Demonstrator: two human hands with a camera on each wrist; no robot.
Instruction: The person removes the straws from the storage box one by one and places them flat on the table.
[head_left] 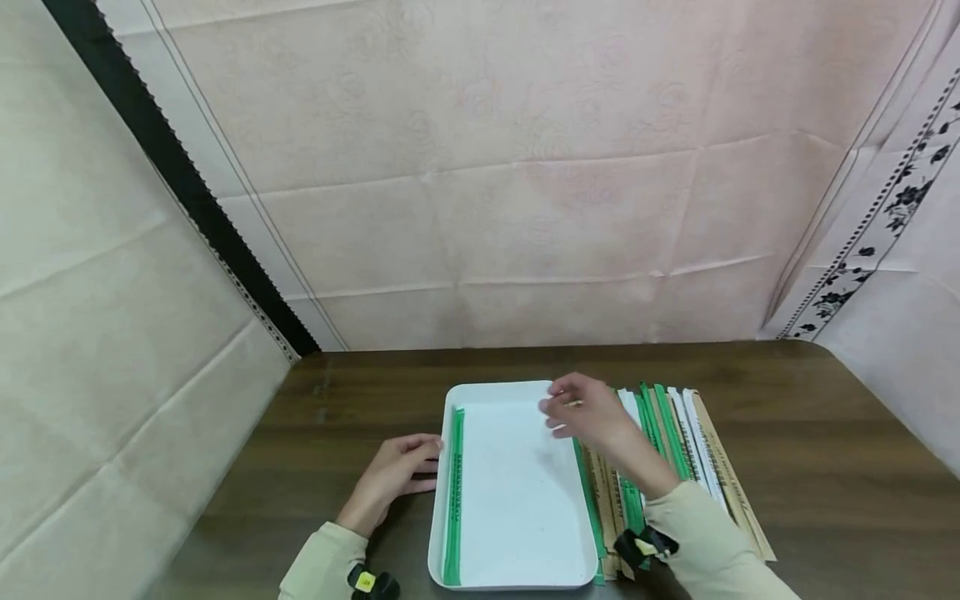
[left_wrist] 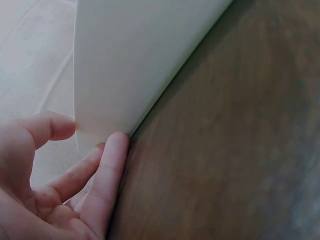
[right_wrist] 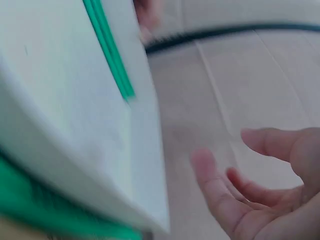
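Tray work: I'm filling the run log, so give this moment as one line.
left hand: touches tray edge | right hand: open above tray | tray: one green packet

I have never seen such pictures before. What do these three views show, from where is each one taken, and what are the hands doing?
There is no machine here: a person works with two bare hands, wearing one camera on the head and one on each wrist.

The head view looks down at a dark wooden table. On it stands a white tray with one green wrapped stick lying along its left side. Right of the tray lies a row of green, white and tan wrapped sticks.

The left wrist view shows the left hand up close: its fingers touch the tray's left edge.

The right wrist view, rather blurred, shows the right hand open and holding nothing. It hovers over the tray's right edge.
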